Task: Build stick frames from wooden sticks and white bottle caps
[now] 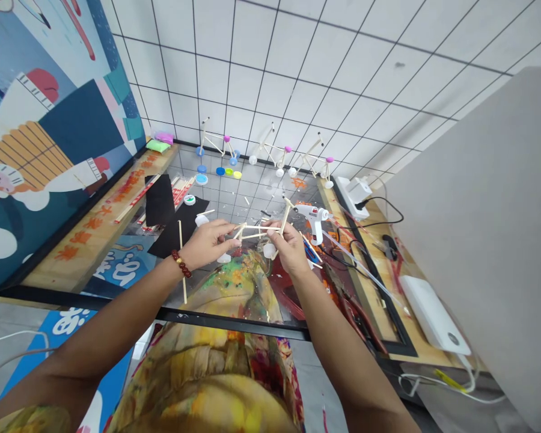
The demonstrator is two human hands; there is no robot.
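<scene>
Both hands hold a small model bicycle frame [256, 231] made of pale wooden sticks, raised over the glass tabletop. My left hand [210, 242] pinches its left end between thumb and fingers. On its right end, beside the upright stick, my right hand [290, 245] is closed. A white round cap [269, 251] shows at the lower right of the frame, touching or just behind it. Another white cap [224, 258] is below my left fingers, and a third white cap [201, 220] lies just beyond that hand. One loose stick [183, 264] lies left of my left wrist.
Several stick models with caps [268, 147] stand along the tiled wall. A white glue gun [314, 221] is right of my right hand, with pliers [358, 313] nearer. Black sheets [159, 201] and bundled sticks [180, 189] lie left. A power strip [351, 195] and cables run right.
</scene>
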